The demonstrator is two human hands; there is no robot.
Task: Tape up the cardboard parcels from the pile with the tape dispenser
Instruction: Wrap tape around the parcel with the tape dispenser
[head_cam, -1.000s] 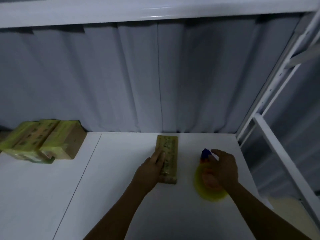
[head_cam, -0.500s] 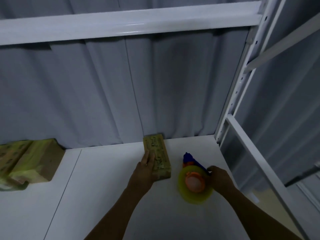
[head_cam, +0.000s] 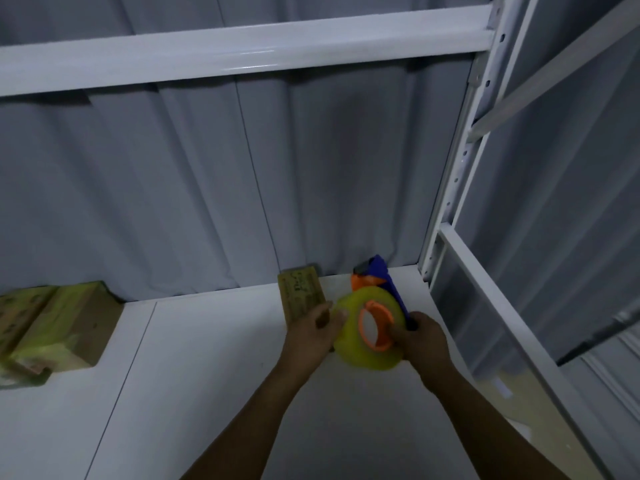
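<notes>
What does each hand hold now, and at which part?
The right hand grips the tape dispenser by its blue handle. The left hand touches the yellow roll's left side; a grip cannot be told.
</notes>
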